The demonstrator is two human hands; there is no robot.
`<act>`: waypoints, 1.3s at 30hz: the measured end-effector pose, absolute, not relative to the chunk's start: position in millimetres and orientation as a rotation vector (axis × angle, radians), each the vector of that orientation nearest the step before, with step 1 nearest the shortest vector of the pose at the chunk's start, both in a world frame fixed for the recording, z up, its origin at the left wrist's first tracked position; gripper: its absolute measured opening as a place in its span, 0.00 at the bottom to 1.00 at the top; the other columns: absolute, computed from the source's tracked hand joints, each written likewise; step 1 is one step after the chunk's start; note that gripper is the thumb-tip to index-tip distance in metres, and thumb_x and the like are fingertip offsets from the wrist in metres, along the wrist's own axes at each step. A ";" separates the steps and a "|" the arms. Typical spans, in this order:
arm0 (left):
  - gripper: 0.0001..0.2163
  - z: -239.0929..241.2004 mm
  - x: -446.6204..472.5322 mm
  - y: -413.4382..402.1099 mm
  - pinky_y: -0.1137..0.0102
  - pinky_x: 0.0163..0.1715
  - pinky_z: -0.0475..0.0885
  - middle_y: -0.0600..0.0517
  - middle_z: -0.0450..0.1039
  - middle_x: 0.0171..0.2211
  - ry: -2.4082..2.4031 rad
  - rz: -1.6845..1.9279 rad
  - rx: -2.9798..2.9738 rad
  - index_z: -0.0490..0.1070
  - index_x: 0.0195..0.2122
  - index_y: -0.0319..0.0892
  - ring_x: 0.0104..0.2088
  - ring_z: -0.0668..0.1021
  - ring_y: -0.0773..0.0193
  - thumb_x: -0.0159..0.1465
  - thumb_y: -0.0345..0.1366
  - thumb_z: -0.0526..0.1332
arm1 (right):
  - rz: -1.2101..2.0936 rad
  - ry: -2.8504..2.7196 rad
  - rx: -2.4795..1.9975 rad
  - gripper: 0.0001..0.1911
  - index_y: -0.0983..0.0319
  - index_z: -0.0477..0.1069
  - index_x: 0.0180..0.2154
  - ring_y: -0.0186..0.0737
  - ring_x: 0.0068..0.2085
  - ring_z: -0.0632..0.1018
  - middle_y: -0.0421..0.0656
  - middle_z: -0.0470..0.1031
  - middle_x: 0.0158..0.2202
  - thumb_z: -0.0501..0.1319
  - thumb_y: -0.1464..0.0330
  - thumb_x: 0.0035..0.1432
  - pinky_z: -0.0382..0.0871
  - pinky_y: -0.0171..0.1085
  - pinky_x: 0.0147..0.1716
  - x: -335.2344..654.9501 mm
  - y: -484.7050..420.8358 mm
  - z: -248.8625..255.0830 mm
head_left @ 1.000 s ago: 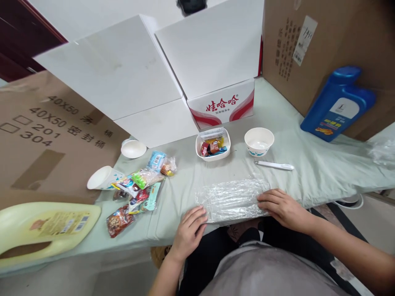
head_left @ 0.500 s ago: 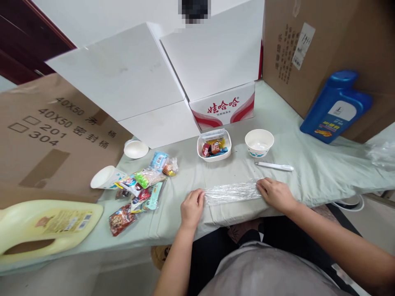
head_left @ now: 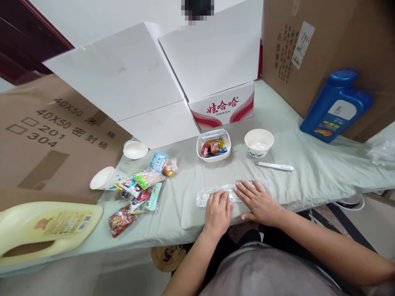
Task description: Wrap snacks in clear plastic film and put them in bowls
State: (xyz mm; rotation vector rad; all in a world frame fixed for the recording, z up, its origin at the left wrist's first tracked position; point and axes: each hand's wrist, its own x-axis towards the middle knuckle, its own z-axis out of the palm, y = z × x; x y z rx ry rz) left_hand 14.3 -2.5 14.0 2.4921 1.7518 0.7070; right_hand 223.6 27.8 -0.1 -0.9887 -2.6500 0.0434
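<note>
A strip of crinkled clear plastic [head_left: 203, 198] lies flat along the table's front edge. My left hand [head_left: 217, 211] rests palm down on its middle, fingers stretched forward. Just to the right, my right hand [head_left: 257, 203] presses on the plastic with fingers spread. Neither hand grips anything. Beyond my right hand is a white box cutter [head_left: 274, 166]. Behind it stands a white paper bowl [head_left: 259, 143] with a blue-green pattern. A white rectangular tub [head_left: 214, 157] holding several small wrapped snacks [head_left: 216, 147] sits left of the bowl.
Wrapped snack packs [head_left: 145, 185] are heaped on the left, near a tipped paper bowl [head_left: 105, 179] and another bowl [head_left: 135, 150]. A yellow jug [head_left: 61, 226] lies front left. A blue bottle [head_left: 336, 107] leans right. White boxes [head_left: 222, 107] and cardboard cartons [head_left: 61, 135] line the back.
Both hands have let go of the plastic's ends and moved inward onto its middle. Their fingers have gone from pinching to lying flat. The plastic now lies flatter on the table.
</note>
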 end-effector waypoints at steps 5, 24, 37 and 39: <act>0.16 1.0 6.3 -4.6 0.54 0.48 0.67 0.42 0.68 0.48 2.015 0.648 2.388 0.69 0.54 0.42 0.48 0.70 0.50 0.67 0.37 0.53 | 0.073 -2.654 -1.165 0.43 0.61 0.50 0.66 0.56 0.66 0.55 0.51 0.55 0.67 0.62 0.56 0.55 0.45 0.59 0.62 251.2 24.2 -8.2; 0.22 18.5 31.5 -2.7 0.45 0.65 0.45 0.50 0.51 0.68 1.134 0.139 2.668 0.55 0.64 0.50 0.69 0.46 0.54 0.69 0.40 0.51 | 0.962 -2.484 -0.678 0.12 0.59 0.74 0.42 0.38 0.37 0.77 0.44 0.77 0.34 0.52 0.72 0.63 0.69 0.37 0.38 259.0 30.4 96.8; 0.16 18.9 28.0 0.8 0.50 0.67 0.44 0.50 0.71 0.54 1.189 0.202 2.617 0.67 0.56 0.47 0.59 0.67 0.57 0.69 0.38 0.50 | 0.590 -2.538 -0.999 0.07 0.62 0.77 0.37 0.42 0.41 0.76 0.44 0.78 0.37 0.60 0.72 0.58 0.67 0.37 0.41 189.9 114.5 18.6; 0.16 17.9 28.1 0.8 0.50 0.67 0.44 0.50 0.72 0.53 1.193 0.209 2.616 0.68 0.54 0.47 0.58 0.68 0.57 0.69 0.38 0.49 | 0.511 -2.515 -1.033 0.09 0.62 0.76 0.41 0.43 0.43 0.75 0.46 0.78 0.39 0.60 0.70 0.59 0.67 0.38 0.43 188.1 112.2 15.7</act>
